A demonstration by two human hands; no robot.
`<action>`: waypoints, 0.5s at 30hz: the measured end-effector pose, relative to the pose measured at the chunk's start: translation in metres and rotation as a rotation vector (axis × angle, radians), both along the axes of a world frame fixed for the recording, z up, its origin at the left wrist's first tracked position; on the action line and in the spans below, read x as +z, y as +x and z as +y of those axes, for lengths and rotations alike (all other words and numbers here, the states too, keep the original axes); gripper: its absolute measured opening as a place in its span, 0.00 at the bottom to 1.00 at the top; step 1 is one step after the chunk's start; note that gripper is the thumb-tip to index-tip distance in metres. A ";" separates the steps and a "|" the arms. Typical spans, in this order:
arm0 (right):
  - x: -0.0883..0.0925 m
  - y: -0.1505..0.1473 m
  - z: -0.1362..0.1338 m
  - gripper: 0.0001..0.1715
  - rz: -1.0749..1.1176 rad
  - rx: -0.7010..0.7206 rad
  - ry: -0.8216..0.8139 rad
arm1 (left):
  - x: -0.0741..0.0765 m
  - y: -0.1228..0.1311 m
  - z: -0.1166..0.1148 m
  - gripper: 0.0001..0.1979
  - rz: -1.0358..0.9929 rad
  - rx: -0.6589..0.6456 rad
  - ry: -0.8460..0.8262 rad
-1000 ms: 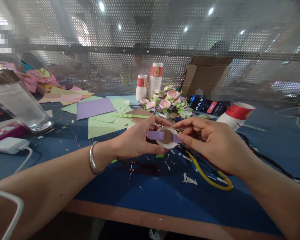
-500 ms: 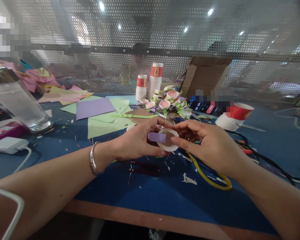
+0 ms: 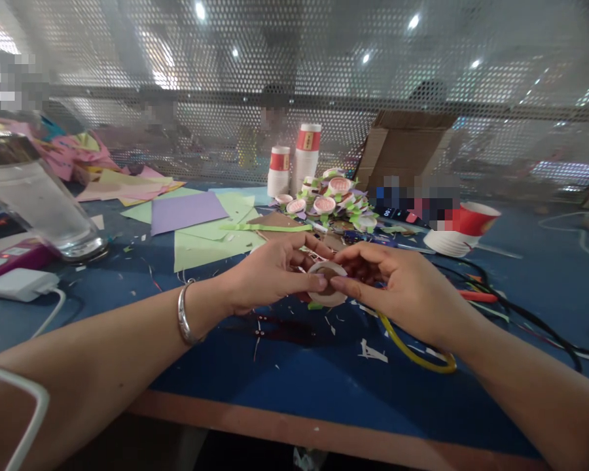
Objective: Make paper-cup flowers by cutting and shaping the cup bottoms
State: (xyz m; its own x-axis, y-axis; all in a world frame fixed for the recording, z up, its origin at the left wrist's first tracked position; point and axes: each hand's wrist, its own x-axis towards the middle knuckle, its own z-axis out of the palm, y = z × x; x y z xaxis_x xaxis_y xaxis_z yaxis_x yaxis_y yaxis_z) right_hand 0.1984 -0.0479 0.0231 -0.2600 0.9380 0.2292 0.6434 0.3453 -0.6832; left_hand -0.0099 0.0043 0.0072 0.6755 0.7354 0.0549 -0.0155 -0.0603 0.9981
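Note:
Over the table, both hands grip a small cut-off paper cup bottom (image 3: 328, 296) with a white rim and a brown centre. My left hand (image 3: 275, 271) pinches its left side, the thumb lying across the brown centre. From the right, my right hand (image 3: 407, 281) presses its thumb onto the same face, with fingers curled behind. A bit of green paper (image 3: 315, 305) shows below the rim. Beyond the hands is a pile of similar round pieces (image 3: 324, 205) with red print and green and purple paper tabs.
Two stacks of paper cups (image 3: 307, 160) stand behind the pile. Coloured paper sheets (image 3: 189, 212) lie left, near a glass of water (image 3: 53, 203). A red and white cup (image 3: 464, 229), black cables (image 3: 525, 314) and a yellow loop (image 3: 422, 358) are right. Dark snips (image 3: 285, 328) and scraps lie in front.
The purple paper strip that stuck out over the cup bottom's left rim is no longer visible. My left thumb has moved up onto the brown centre, close to the right thumb.

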 end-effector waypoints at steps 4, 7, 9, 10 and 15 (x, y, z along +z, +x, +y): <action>-0.001 -0.001 0.001 0.17 0.025 0.014 -0.006 | 0.002 -0.001 0.001 0.17 0.011 0.031 -0.021; -0.002 0.003 0.002 0.18 0.003 -0.026 0.091 | 0.005 -0.002 0.001 0.17 0.012 0.134 -0.082; -0.001 0.006 0.002 0.17 -0.013 -0.080 0.208 | 0.006 -0.003 0.001 0.15 -0.036 0.183 -0.111; -0.001 0.007 0.001 0.16 -0.013 -0.105 0.264 | 0.007 -0.003 0.001 0.13 -0.069 0.179 -0.112; 0.001 0.009 -0.003 0.10 -0.007 -0.124 0.420 | 0.008 -0.003 0.003 0.01 -0.174 0.192 -0.046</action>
